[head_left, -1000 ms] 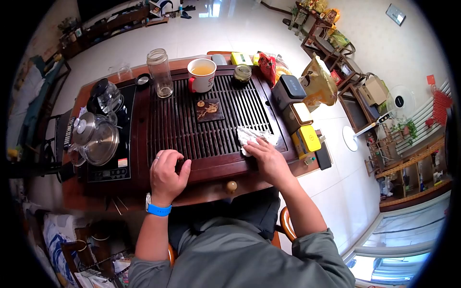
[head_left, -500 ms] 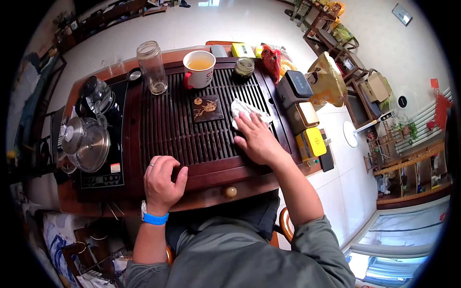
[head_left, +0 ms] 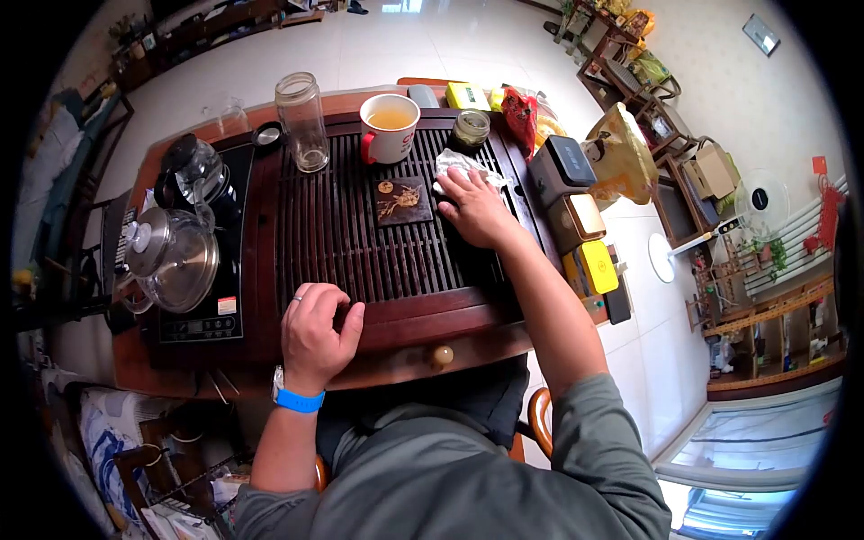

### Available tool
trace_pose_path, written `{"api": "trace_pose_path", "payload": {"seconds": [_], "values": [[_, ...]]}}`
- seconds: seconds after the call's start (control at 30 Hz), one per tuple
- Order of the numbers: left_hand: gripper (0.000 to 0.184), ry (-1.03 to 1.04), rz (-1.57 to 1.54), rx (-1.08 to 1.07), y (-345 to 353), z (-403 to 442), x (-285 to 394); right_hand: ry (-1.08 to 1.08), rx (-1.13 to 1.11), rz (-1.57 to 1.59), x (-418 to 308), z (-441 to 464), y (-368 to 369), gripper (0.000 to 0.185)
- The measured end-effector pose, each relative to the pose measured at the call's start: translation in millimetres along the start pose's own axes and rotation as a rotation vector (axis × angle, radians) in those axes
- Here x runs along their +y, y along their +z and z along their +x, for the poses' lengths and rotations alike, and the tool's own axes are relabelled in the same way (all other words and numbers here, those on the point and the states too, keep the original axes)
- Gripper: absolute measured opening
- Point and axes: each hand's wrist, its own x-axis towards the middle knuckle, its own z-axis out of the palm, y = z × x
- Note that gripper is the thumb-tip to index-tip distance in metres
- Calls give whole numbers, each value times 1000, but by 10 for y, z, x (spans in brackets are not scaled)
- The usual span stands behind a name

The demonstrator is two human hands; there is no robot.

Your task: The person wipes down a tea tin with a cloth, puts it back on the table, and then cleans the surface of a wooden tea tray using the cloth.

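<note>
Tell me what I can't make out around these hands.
All in the head view:
Part of the white wipe: hidden by the right hand.
Tray slats beneath: covered by that wipe.
Palm of the left hand: turned from the camera.
Lettering on the dark box: too small.

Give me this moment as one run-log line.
right hand: spread on white wipe, upon slatted tray | left hand: loosely curled at tray's near edge, nothing visible in it | beyond wipe: small glass jar
</note>
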Motion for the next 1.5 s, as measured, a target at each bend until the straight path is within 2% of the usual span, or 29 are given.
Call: {"api": "trace_pose_path", "payload": {"seconds": [0.1, 0.27, 0.53, 0.63, 0.73, 0.83, 0.87, 0.9, 0.97, 1.0, 1.07, 1.1, 1.17, 1.23, 1.3, 1.5], "values": [[14, 2, -1, 2, -4, 3, 16, -55, 42, 40, 101, 2, 69, 57], [15, 7, 11, 7, -4, -17, 15, -74, 106, 204, 139, -170, 50, 43], [18, 27, 11, 38, 4, -39, 1, -154, 118, 334, 104, -873, 36, 60], [19, 37, 6, 42, 3, -40, 8, -184, 115, 373, 40, -1168, -62, 57], [19, 36, -6, 46, 0, -38, 10, -65, 68, 484, -4, -1372, -176, 48], [18, 28, -21, 48, -16, -44, 10, 293, 189, 1144, 70, -1440, -32, 34], [18, 21, -27, 46, -22, -44, 18, 274, 353, 1512, 38, -1453, 15, 34], [18, 12, -32, 45, -23, -45, 20, 270, 419, 1819, -78, -1487, -39, 36], [17, 7, -33, 39, -26, -58, 14, 227, 556, 1601, -249, -1446, 33, 40], [17, 7, -34, 35, -24, -55, 9, 251, 517, 1288, -306, -1449, 94, 43], [17, 10, -27, 22, -24, -40, 9, -64, 469, 721, -552, -1323, 32, 50], [17, 12, -24, 16, -27, -39, 12, -162, 417, 498, -635, -1176, 87, 56], [16, 14, -16, 15, -34, -42, 22, -182, 95, 245, -767, -852, 204, 62], [17, 25, -15, 32, -29, -32, 14, -216, 58, -44, -904, -642, 188, 68], [19, 35, -16, 69, -3, -37, -5, -213, 56, -3, -920, -437, 165, 71], [19, 28, 1, 67, -10, -39, -1, -239, 114, -49, -770, -198, 284, 62]]}}
